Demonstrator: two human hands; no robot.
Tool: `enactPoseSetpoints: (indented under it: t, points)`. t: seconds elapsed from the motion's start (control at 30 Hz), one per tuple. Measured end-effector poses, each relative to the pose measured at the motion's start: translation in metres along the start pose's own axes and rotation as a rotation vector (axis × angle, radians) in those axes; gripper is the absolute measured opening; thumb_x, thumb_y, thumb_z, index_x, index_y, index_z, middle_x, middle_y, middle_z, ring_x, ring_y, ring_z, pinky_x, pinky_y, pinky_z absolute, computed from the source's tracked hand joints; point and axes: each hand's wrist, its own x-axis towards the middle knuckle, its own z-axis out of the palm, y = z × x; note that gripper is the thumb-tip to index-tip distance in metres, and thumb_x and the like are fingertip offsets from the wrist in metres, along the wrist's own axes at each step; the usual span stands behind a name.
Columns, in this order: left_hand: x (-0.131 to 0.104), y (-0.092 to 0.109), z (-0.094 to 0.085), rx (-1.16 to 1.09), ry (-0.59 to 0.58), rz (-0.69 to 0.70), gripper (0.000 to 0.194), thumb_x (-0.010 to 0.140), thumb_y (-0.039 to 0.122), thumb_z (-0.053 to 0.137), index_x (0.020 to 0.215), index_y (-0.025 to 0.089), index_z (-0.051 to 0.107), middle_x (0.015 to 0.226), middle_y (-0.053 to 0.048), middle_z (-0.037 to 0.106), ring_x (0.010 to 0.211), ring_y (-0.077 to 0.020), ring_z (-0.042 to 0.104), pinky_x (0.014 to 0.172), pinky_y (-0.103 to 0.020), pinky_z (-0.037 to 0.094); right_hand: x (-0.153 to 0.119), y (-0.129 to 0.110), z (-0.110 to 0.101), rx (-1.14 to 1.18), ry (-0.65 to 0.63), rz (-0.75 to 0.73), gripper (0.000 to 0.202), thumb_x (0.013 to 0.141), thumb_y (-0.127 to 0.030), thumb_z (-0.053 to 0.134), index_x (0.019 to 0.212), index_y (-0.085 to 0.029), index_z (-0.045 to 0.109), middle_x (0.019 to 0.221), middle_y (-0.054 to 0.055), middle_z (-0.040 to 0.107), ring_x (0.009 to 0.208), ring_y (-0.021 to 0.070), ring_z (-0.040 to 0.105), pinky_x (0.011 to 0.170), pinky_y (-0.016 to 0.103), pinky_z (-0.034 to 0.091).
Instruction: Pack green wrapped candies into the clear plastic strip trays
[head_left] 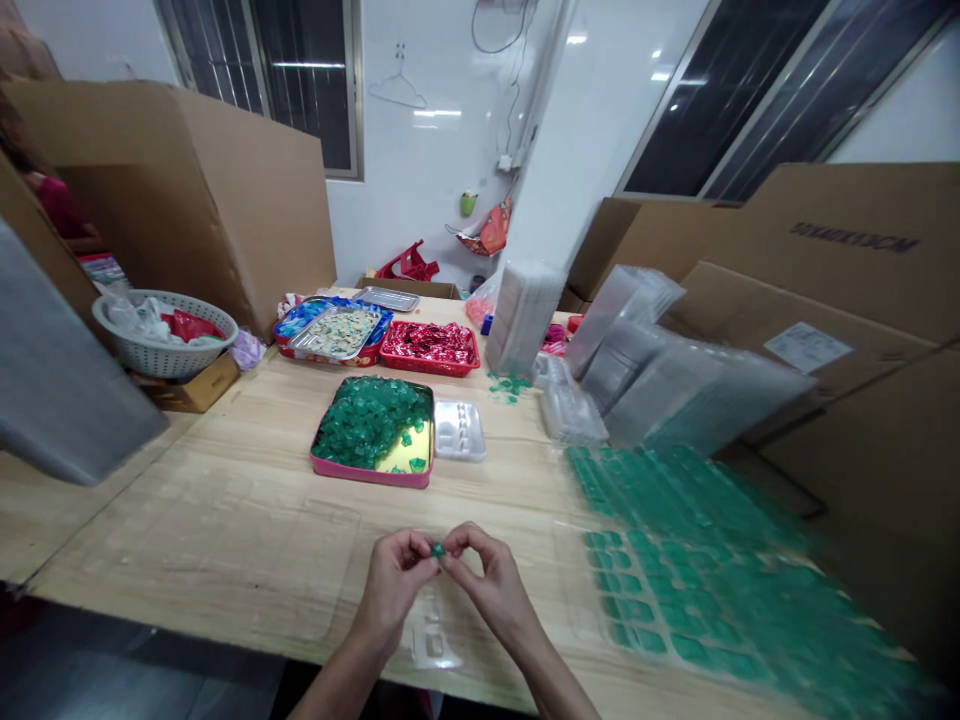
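Near the table's front edge, a small green translucent piece is pinched between both my hands. My left hand grips it from the left with thumb and forefinger. From the other side, my right hand holds it with its fingertips. Below the hands lies a small clear plastic blister tray, partly hidden by them. Beyond stands a pink-rimmed tin heaped with green gem-like pieces; part of its golden bottom shows. Beside that tin sits a small clear compartment tray.
Clear sheets with green-filled pockets spread over the right side. Behind them stand clear plastic stacks. A red tray and a silver tray lie at the back. A basket and cardboard boxes stand left.
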Motion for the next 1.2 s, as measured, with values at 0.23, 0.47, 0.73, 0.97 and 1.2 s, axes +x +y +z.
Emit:
enactPoseSetpoints:
  t: [0.23, 0.47, 0.73, 0.97, 1.2]
  points:
    - [-0.003, 0.000, 0.002, 0.040, -0.050, 0.085, 0.015, 0.056, 0.013, 0.068, 0.052, 0.014, 0.054, 0.066, -0.002, 0.062, 0.066, -0.0133, 0.055, 0.063, -0.023, 0.041, -0.001, 0.004, -0.001, 0.140, 0.010, 0.061, 0.012, 0.070, -0.024, 0.063, 0.066, -0.016, 0.056, 0.066, 0.000, 0.055, 0.068, 0.0151, 0.051, 0.066, 0.026, 0.040]
    - [-0.001, 0.003, -0.002, -0.009, -0.112, -0.053, 0.013, 0.055, 0.010, 0.067, 0.066, 0.013, 0.061, 0.059, 0.002, 0.055, 0.054, -0.0082, 0.047, 0.053, -0.020, 0.036, -0.002, 0.011, 0.000, 0.249, 0.006, 0.085, 0.017, 0.065, -0.027, 0.070, 0.061, -0.016, 0.058, 0.070, 0.002, 0.054, 0.069, 0.0153, 0.051, 0.065, 0.026, 0.040]
    - [-0.004, 0.003, -0.001, 0.082, -0.099, -0.073, 0.012, 0.054, 0.011, 0.067, 0.062, 0.013, 0.059, 0.057, 0.002, 0.056, 0.054, -0.0091, 0.048, 0.053, -0.021, 0.038, -0.005, 0.013, 0.006, 0.513, -0.023, 0.180, 0.017, 0.065, -0.028, 0.071, 0.066, -0.016, 0.059, 0.068, 0.001, 0.058, 0.066, 0.0142, 0.051, 0.063, 0.025, 0.040]
    - [0.002, -0.009, -0.002, 0.222, -0.075, 0.045, 0.014, 0.057, 0.019, 0.068, 0.067, 0.014, 0.060, 0.067, -0.002, 0.061, 0.066, -0.0139, 0.054, 0.060, -0.023, 0.042, 0.000, 0.017, 0.002, 0.525, 0.080, 0.198, 0.017, 0.061, -0.024, 0.073, 0.064, -0.016, 0.058, 0.067, 0.001, 0.061, 0.064, 0.0125, 0.053, 0.061, 0.023, 0.040]
    - [0.026, 0.034, -0.004, 0.553, -0.264, 0.130, 0.019, 0.056, 0.029, 0.071, 0.069, 0.018, 0.063, 0.067, -0.002, 0.060, 0.066, -0.0171, 0.054, 0.064, -0.027, 0.044, 0.100, 0.026, -0.062, 0.262, 0.178, 0.149, 0.019, 0.050, -0.027, 0.072, 0.060, -0.015, 0.061, 0.054, 0.001, 0.061, 0.053, 0.0146, 0.055, 0.055, 0.028, 0.045]
